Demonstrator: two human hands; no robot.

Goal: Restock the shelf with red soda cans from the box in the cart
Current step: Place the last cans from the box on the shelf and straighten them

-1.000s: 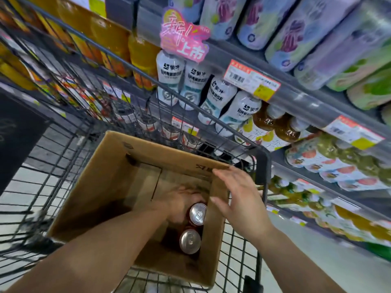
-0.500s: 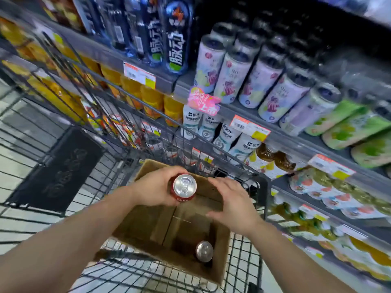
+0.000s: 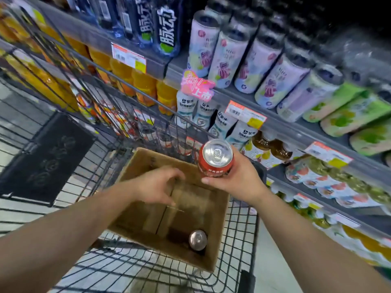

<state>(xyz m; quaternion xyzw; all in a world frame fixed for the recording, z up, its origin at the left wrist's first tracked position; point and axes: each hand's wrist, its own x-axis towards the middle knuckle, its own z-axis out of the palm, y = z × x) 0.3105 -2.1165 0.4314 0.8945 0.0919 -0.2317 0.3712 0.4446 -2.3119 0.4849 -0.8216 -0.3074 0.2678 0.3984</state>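
Observation:
My right hand (image 3: pixel 237 180) grips a red soda can (image 3: pixel 215 158) upright, silver top facing me, above the far right corner of the cardboard box (image 3: pixel 220 220). The box sits in the wire cart (image 3: pixel 105 265). One more can (image 3: pixel 197 240) stands inside the box at its near right corner, only its silver top showing. My left hand (image 3: pixel 156 185) hovers over the box with fingers spread and nothing in it. The shelf (image 3: pixel 285 127) of drinks runs along the right and top of the view.
Purple and green cans (image 3: pixel 224 58), white bottles (image 3: pixel 222 121), orange juice bottles (image 3: pixel 143 85) and dark blue bottles (image 3: pixel 165 28) fill the shelves beside the cart. A pink promo tag (image 3: pixel 197 85) sticks out from the shelf edge. A dark mat (image 3: pixel 46 157) lies on the floor at left.
The red can has passed from my left hand to my right hand and moved right and up toward the shelf. My left hand let go and now hangs over the box.

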